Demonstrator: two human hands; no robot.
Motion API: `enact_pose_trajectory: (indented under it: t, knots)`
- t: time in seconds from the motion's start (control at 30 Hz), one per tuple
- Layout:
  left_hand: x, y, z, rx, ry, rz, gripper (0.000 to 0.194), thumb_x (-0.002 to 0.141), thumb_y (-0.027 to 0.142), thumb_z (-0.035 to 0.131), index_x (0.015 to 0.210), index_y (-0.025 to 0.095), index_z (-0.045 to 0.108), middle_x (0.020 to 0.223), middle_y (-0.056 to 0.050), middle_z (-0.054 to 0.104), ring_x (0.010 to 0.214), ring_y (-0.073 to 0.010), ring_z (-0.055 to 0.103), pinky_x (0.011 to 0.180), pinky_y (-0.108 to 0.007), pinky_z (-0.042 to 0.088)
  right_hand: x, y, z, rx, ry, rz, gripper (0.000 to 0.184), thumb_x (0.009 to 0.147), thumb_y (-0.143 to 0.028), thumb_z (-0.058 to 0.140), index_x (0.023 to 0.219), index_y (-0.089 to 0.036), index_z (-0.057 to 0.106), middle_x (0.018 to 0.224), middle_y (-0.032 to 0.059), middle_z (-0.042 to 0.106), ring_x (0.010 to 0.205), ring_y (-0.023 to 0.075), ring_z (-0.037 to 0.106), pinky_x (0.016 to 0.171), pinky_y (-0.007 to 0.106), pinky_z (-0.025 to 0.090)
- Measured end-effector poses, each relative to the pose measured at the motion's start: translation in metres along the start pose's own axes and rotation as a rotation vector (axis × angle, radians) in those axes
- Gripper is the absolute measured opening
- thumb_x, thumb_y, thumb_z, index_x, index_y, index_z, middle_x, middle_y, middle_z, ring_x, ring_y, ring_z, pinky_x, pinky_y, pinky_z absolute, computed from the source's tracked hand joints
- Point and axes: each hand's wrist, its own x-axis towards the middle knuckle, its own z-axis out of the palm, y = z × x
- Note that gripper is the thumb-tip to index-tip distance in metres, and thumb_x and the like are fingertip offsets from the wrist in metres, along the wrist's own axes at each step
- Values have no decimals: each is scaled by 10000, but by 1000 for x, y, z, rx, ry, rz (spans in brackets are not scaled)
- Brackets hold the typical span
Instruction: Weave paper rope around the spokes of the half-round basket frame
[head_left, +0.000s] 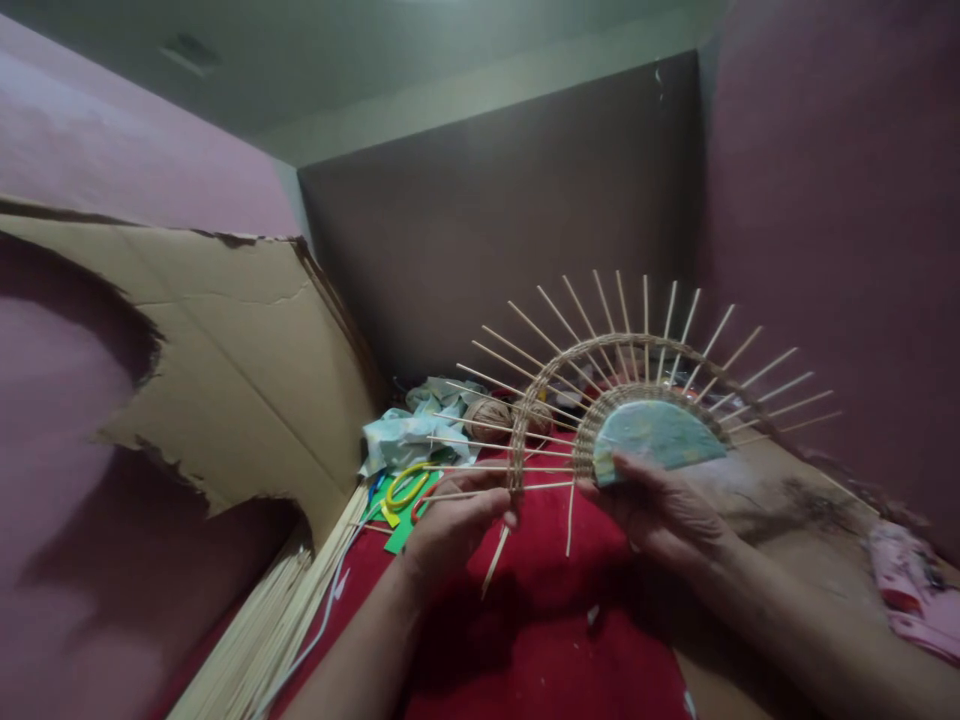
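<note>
Lower centre: right hand (pixel 671 510) clamped on the base of one spoked half-round frame (pixel 652 435), centre right, presumably steadying it; left hand (pixel 459 525), apart from it, pinches the outer band's lower end, likely keeping the weave seated. Count: two woven bands, spokes over twenty. Behind: two twine balls (pixel 489 420). Left of frame: one torn cardboard sheet (pixel 232 350).

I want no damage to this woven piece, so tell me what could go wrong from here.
The left hand pinches the outer woven band near its lower end; a slip there might let the weave loosen.

The thin sticks jut well beyond that band, so a knock could bend or snap one.

One stick points down below the pale green half-disc that the right hand holds; it may catch on something.
</note>
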Motion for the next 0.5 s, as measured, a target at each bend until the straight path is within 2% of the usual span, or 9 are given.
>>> enact_pose_trajectory:
  t: [0.1,0.23,0.37,0.5]
  knots:
    - [1,-2,5,-27,133,-43,273,607,208,739,852,103,681,538,9,503,442,-47,378,427,-172,286,2,1,-1,15,-1,-6,170,602,-55,738,702,-149,637,694,-10,689,639,131,641,699,335,572]
    - [1,-6,12,-56,196,-18,235,660,330,719,733,129,619,479,63,371,397,-18,234,396,-163,178,4,4,-2,38,-23,-16,177,637,-54,715,752,-162,633,736,-15,680,690,128,636,771,366,550]
    - [-1,-14,21,-40,267,47,286,676,365,700,611,146,529,481,59,386,389,-23,250,378,-169,166,2,4,1,39,-8,-24,196,595,-47,740,712,-156,628,697,-28,666,660,122,625,784,392,546]
    - [1,-21,28,-223,401,17,285,637,367,720,694,175,517,438,89,400,325,-12,191,343,-161,117,0,4,5,16,-1,-32,173,597,-44,734,705,-137,637,682,-17,669,646,129,628,752,390,559]
